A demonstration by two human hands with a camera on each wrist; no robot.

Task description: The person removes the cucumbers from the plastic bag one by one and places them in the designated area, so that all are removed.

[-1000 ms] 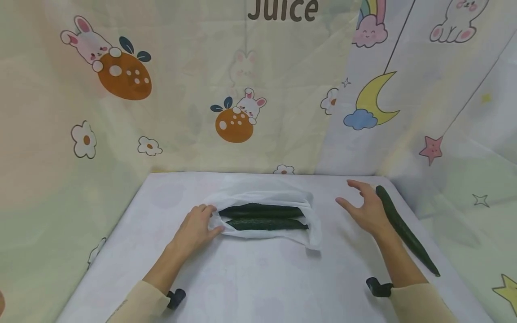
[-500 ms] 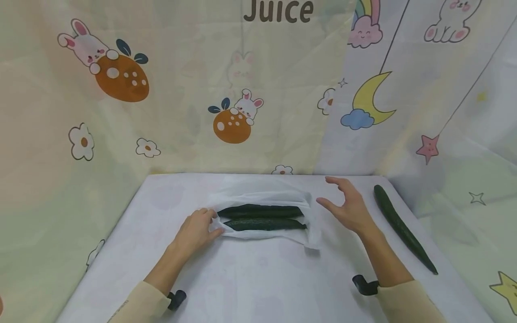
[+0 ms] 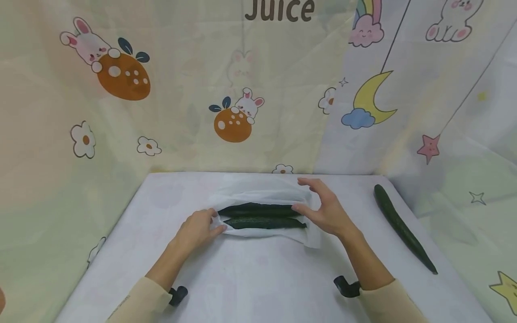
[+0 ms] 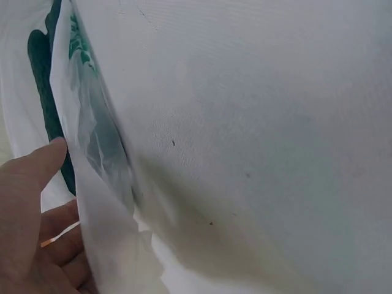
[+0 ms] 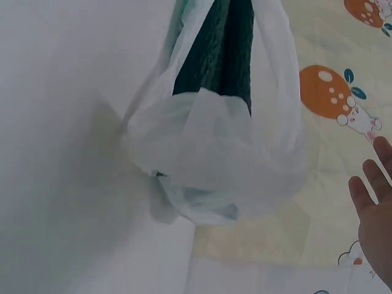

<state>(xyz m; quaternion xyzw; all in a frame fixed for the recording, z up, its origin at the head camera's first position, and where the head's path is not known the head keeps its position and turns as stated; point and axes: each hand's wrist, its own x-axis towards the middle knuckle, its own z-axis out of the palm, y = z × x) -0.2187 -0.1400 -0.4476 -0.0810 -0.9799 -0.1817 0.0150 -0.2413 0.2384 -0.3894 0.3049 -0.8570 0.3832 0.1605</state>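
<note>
A white plastic bag lies in the middle of the table, with two dark green cucumbers side by side in its opening. At the bag's left end my left hand holds the edge; the left wrist view shows its thumb over a cucumber and its fingers curled by the film. My right hand, fingers spread and holding nothing, reaches over the bag's right end, its thumb overlapping the far cucumber in the head view. From the right wrist, the bag's bunched end covers the cucumber tips.
A third cucumber lies slanted along the table's right side. Printed cloth with rabbits and fruit hangs behind the white table. Both wrists carry a small black device.
My right hand has moved left, away from the lone cucumber to the bag's right end. My left hand has stayed at the bag's left end.
</note>
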